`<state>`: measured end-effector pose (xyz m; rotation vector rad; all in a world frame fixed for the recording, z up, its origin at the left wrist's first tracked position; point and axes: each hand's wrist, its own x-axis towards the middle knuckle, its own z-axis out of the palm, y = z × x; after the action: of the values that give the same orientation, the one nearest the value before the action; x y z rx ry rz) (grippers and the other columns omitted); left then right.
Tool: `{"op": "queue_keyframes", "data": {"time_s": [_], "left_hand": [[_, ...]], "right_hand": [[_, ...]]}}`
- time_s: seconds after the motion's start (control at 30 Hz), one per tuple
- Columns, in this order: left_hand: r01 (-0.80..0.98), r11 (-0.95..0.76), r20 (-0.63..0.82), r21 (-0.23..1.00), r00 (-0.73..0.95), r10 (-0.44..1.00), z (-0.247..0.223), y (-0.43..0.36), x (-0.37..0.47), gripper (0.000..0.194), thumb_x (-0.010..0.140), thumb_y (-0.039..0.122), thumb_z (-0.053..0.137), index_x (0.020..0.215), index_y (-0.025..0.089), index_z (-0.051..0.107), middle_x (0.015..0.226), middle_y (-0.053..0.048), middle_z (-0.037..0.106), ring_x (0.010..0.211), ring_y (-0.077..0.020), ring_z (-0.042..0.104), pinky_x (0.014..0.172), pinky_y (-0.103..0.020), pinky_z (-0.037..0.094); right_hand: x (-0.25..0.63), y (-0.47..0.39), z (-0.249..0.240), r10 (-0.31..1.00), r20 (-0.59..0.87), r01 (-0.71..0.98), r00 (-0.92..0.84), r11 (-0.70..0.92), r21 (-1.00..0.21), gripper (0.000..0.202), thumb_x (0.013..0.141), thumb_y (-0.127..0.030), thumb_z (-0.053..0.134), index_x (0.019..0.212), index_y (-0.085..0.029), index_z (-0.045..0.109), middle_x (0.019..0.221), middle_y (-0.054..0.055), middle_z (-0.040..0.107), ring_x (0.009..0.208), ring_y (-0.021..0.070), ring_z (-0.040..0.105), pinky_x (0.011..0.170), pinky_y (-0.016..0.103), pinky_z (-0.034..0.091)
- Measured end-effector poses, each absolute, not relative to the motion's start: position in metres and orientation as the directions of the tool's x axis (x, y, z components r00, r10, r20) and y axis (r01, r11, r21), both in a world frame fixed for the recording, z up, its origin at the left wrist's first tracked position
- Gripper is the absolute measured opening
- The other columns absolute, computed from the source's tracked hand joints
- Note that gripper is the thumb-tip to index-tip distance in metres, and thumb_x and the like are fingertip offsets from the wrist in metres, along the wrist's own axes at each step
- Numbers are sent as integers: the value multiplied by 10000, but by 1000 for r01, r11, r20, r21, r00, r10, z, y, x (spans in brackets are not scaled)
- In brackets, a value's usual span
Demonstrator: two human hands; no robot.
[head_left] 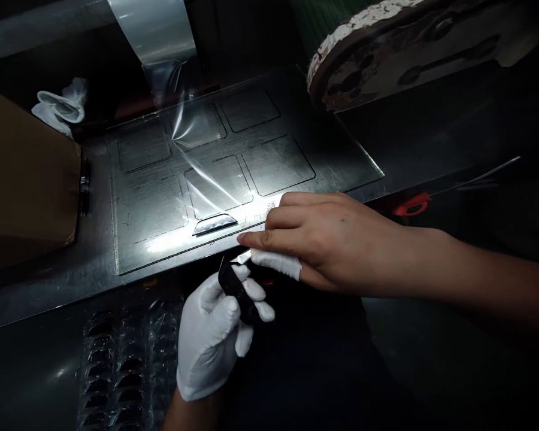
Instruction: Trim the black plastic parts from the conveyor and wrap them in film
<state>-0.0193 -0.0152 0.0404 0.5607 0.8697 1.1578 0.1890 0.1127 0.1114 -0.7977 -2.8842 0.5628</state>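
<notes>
The gloved left hand (pixel 215 341) pinches a small black part (pixel 236 290) upright at the plate's (pixel 135 239) edge, so the right hand (pixel 323 239) (one covered fingertip) can pinch its top.

dim room | dark metal workbench (pixel 49 281) | brown cardboard box (pixel 22 179) left | light glare on bench

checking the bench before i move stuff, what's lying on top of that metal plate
A small curved shiny piece lies near the metal plate's front edge, and clear film runs across it. The right hand covers the plate's front right corner.
</notes>
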Motion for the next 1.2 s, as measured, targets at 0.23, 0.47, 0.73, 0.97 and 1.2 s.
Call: {"op": "queue_keyframes", "data": {"time_s": [0.23, 0.47, 0.73, 0.97, 1.2], "left_hand": [[-491, 364, -352, 791, 122, 928, 44, -13, -19, 279, 995, 344, 640, 1231, 208, 701, 1000, -72, 686, 791, -159, 729, 409, -90, 456], [-402, 413, -420, 817, 77, 904, 48, -12, -21, 312, 973, 335, 682, 1244, 181, 706, 963, -78, 676, 756, -143, 705, 406, -90, 440], [-463, 442, -420, 768, 158, 894, 43, -13, -27, 325, 986, 364, 649, 1244, 174, 700, 935, -76, 669, 697, -136, 696, 357, -78, 380], [-520, 514, -403, 682, 320, 857, 40, -10, -34, 325, 991, 383, 630, 1216, 167, 721, 908, -81, 702, 549, -103, 656, 318, -81, 338], [-489, 544, -412, 682, 359, 838, 42, -9, -34, 305, 984, 393, 634, 1148, 159, 742, 917, -96, 723, 412, -49, 548, 301, -101, 253]], "right_hand": [[186, 111, 115, 523, -38, 501, -852, 790, -353, 461, 906, -153, 653, 1360, -234, 668, 1091, 67, 711, 961, 260, 591, 708, 349, 434], [182, 108, 115, 572, -88, 568, -815, 762, -310, 405, 929, -136, 594, 1311, -220, 698, 1071, 97, 712, 978, 276, 591, 723, 361, 409], [180, 108, 112, 569, -92, 570, -817, 773, -278, 407, 917, -128, 617, 1309, -202, 693, 1067, 101, 713, 995, 279, 593, 711, 352, 402], [180, 115, 128, 492, -119, 506, -862, 848, -160, 286, 916, -100, 602, 1139, -191, 756, 912, 74, 720, 876, 247, 586, 604, 333, 337], [170, 117, 149, 422, -153, 442, -893, 887, -134, 213, 828, 1, 624, 764, -182, 714, 703, 46, 640, 873, 258, 598, 698, 372, 416]]}}
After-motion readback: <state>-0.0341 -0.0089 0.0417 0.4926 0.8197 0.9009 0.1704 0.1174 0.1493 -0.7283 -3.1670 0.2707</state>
